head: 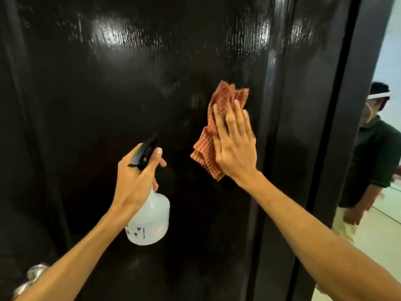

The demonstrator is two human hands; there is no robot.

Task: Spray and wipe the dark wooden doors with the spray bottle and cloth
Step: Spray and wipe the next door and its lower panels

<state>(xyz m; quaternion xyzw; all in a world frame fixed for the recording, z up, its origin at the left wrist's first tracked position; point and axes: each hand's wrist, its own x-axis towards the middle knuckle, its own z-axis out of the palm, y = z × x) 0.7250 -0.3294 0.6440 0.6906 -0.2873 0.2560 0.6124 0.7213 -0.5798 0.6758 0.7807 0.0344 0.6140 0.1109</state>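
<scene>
A glossy dark wooden door (134,88) fills most of the view, with wet streaks shining near its top. My right hand (235,144) lies flat against the door, fingers spread, pressing a crumpled red-and-white checked cloth (205,154) onto the panel right of centre. My left hand (138,172) grips the neck of a translucent white spray bottle (152,222) with a black trigger head, index finger on the trigger. The bottle hangs just in front of the door, nozzle pointing at it, left of the cloth.
A silver door knob (35,272) shows at the lower left, partly behind my left forearm. The dark door frame (338,105) runs down the right side. Beyond it stands another person (373,161) in a dark green shirt on a pale floor.
</scene>
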